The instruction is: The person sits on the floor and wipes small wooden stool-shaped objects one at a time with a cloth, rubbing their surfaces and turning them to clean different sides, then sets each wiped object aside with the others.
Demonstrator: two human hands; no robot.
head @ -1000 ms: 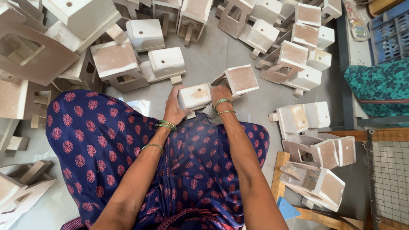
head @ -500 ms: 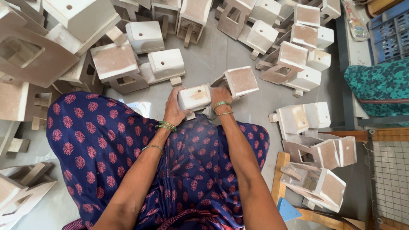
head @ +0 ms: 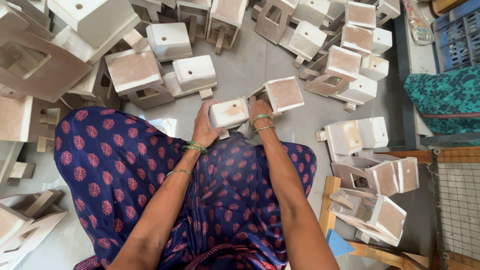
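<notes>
Your right hand [head: 259,111] hides the near right side of the small white box [head: 228,113], and your left hand [head: 204,127] covers its left end, so you cannot tell how your fingers sit beneath it. The big white piece [head: 30,60] at upper left is cut off by the frame edge.

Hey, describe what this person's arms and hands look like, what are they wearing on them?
Both forearms are bare, with no sleeves in view. The left hand has a cluster of thin green bangles at the wrist and one more green bangle higher up the forearm. The right hand has two thin green bangles at the wrist. No gloves; rings cannot be made out.
</notes>
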